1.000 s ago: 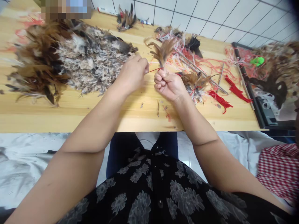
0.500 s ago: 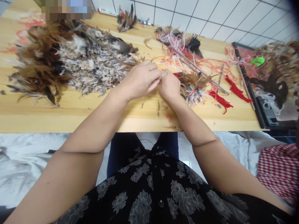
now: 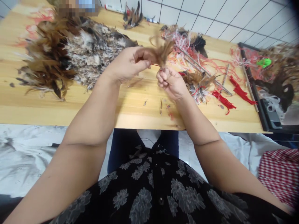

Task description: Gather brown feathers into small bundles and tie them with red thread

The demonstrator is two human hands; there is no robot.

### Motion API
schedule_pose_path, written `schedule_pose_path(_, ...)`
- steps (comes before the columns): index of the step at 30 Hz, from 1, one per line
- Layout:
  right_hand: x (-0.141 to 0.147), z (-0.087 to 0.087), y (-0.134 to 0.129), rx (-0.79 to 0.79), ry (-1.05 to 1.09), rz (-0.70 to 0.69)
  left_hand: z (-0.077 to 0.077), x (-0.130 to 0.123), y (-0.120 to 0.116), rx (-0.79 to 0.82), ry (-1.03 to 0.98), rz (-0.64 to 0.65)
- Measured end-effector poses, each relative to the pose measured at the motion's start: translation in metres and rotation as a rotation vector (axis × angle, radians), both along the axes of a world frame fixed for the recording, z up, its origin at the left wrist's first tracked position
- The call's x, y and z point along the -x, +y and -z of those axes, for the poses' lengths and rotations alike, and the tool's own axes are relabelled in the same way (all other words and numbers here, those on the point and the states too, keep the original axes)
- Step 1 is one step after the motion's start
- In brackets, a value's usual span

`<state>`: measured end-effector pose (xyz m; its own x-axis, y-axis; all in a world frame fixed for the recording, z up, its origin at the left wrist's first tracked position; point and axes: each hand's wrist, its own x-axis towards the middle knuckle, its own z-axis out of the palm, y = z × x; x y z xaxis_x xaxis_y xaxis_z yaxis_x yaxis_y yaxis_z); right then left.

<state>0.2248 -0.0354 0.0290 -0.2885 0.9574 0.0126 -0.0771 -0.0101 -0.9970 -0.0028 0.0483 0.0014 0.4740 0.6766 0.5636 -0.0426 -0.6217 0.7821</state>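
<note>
Brown feathers fill the pinch of the left hand [image 3: 126, 64], its fingers [image 3: 142, 56] bent in and closed on one side of a small tuft [image 3: 162, 53] held up above the tabletop [image 3: 70, 112]. The right hand [image 3: 170, 84] is curled nearly shut just under the tuft's base, its fingertips at or almost at that base; whether it grips the feather stems or only a thread is too hidden to tell. A thin red thread [image 3: 155, 64] crosses from the left fingers to the base. The risk sits at that crossing: with so few stems, a slack wrap could let them slip loose, and too hard a pull could snap the thread. The tuft looks wispy and ginger-brown, tapering, its tips splayed and curling. Just beside the left hand lies a large heap of brown and grey-white feathers [image 3: 79, 53]. Past the right hand lie a tangle of red and white strands [image 3: 184, 43], red tassels [image 3: 223, 99] and a black-framed tray [image 3: 254, 84].
</note>
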Motion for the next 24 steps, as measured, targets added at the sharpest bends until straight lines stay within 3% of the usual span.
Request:
schedule_pose_path(3, 0.002, -0.006, -0.002, 0.149, 0.186, 0.065, -0.003, -0.022, -0.015, 0.079, -0.052, 0.014)
schedule_pose_path(8, 0.007, -0.014, -0.005, 0.229, 0.260, 0.080, -0.004, -0.042, -0.026, 0.049, -0.138, 0.000)
schedule_pose_path(15, 0.011, -0.014, -0.010, 0.299, 0.340, 0.014, -0.001, -0.040, -0.024, -0.008, -0.059, 0.013)
schedule_pose_path(20, 0.013, -0.014, -0.011, 0.379, 0.369, -0.014, -0.013, -0.035, -0.032, 0.006, -0.029, -0.042)
schedule_pose_path(24, 0.013, -0.015, -0.012, 0.474, 0.478, -0.029, -0.019, -0.029, -0.035, 0.003, -0.007, -0.006)
